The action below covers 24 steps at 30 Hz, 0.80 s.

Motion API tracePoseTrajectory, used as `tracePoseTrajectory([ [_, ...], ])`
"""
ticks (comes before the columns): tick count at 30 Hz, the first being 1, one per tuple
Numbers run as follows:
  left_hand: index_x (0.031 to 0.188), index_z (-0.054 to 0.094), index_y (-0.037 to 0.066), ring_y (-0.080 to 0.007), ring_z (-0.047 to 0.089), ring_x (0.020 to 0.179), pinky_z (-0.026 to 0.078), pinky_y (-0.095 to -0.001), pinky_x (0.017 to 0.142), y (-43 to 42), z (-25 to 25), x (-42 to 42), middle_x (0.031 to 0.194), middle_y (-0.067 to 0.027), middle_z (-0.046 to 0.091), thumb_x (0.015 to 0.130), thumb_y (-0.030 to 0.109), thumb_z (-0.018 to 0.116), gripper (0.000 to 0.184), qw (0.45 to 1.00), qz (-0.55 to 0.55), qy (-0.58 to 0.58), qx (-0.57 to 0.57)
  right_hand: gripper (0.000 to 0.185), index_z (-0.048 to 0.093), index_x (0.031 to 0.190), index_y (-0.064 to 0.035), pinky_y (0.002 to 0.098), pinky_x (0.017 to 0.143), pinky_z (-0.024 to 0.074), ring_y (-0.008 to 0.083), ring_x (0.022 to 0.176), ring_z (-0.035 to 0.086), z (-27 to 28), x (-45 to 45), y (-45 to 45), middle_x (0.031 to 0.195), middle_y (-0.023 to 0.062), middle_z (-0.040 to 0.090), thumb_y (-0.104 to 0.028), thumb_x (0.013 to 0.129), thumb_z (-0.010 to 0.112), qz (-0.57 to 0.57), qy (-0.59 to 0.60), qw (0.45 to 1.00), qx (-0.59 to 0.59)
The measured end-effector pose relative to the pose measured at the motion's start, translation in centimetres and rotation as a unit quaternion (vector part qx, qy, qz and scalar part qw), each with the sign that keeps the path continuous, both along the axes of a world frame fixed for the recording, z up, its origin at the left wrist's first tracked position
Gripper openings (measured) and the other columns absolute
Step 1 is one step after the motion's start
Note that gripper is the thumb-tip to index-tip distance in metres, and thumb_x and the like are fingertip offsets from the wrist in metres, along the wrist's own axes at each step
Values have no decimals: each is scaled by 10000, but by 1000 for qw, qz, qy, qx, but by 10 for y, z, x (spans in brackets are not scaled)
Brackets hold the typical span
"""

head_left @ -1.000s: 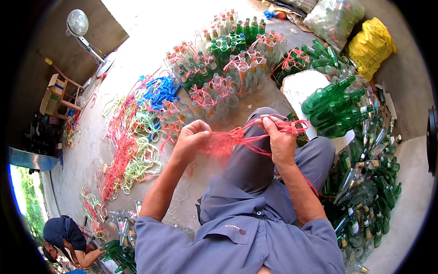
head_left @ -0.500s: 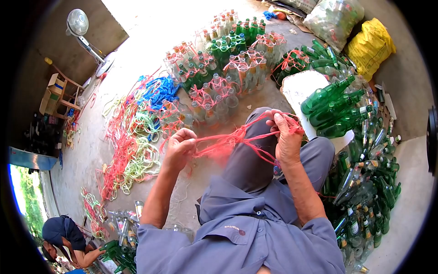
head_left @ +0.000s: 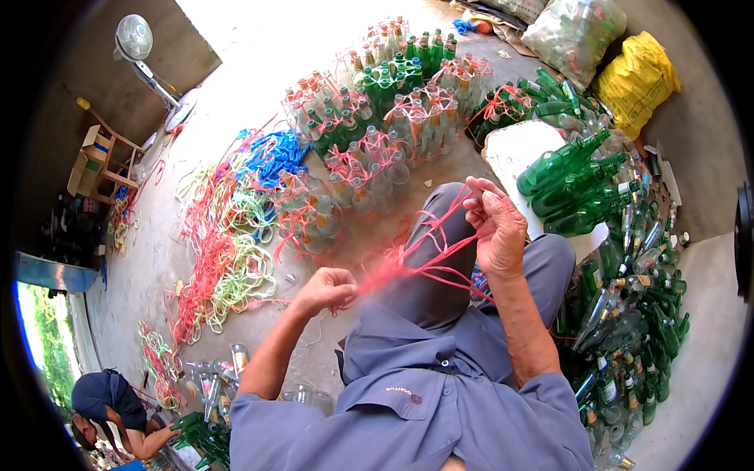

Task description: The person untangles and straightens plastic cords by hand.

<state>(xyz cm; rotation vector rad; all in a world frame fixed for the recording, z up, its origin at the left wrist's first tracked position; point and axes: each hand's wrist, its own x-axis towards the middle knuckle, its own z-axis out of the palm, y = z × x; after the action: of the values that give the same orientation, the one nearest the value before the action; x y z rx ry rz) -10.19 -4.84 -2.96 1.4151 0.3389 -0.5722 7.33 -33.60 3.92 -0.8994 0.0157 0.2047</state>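
Note:
Red plastic string (head_left: 444, 250) stretches between my two hands above my bent leg, its middle smeared by motion. My left hand (head_left: 328, 290) is closed on the string's left end. Higher up and to the right, my right hand (head_left: 499, 229) grips several strands, which fan out from its fingers. Four-ish is not countable, but several green bottles (head_left: 577, 184) lie on a white board (head_left: 518, 149) beyond my right knee. Bundles of clear bottles (head_left: 377, 169) tied with red string stand on the floor ahead.
Tangled red, pale green and blue string (head_left: 224, 243) lies on the floor at left. Loose bottles (head_left: 628, 330) are heaped at right. A yellow sack (head_left: 640, 78) and a fan (head_left: 135, 39) stand farther back. Another person (head_left: 114, 404) bends over green bottles at lower left.
My left hand has moved down and slightly right since the last frame, still holding string. My right hand has turned, and the strands between the hands have shifted and spread.

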Motion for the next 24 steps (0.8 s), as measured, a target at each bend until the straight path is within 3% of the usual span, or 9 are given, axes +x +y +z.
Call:
tracePoseTrajectory([
  [12,848,626,20,-94,547,470,486,-262,421,7,-29,5,599,-7,557,918,335,653,324,990,-24,44,131,312,596,1216,29,275,702,528,158,818,636,17,5,-22,1196,186,650,-129,953,533,69,-19,991,112],
  [16,858,634,10,-103,561,458,477,-268,397,9,-44,5,573,-13,543,924,334,642,331,982,-6,52,181,350,589,1230,24,252,610,501,126,717,604,24,7,-32,1136,195,669,-177,951,525,120,6,980,161],
  [19,892,646,-3,-130,619,549,525,-310,491,12,-44,5,625,-52,599,913,298,657,302,986,26,25,165,369,580,1240,34,219,511,453,94,639,564,24,10,-38,1077,202,680,-186,949,526,179,-10,968,174],
  [24,1009,660,2,-257,668,834,540,-364,755,-11,-42,26,896,-131,677,849,221,689,274,916,44,-249,311,395,547,1274,64,170,418,374,65,548,501,28,6,-37,996,209,680,-160,949,540,226,-17,964,139],
])
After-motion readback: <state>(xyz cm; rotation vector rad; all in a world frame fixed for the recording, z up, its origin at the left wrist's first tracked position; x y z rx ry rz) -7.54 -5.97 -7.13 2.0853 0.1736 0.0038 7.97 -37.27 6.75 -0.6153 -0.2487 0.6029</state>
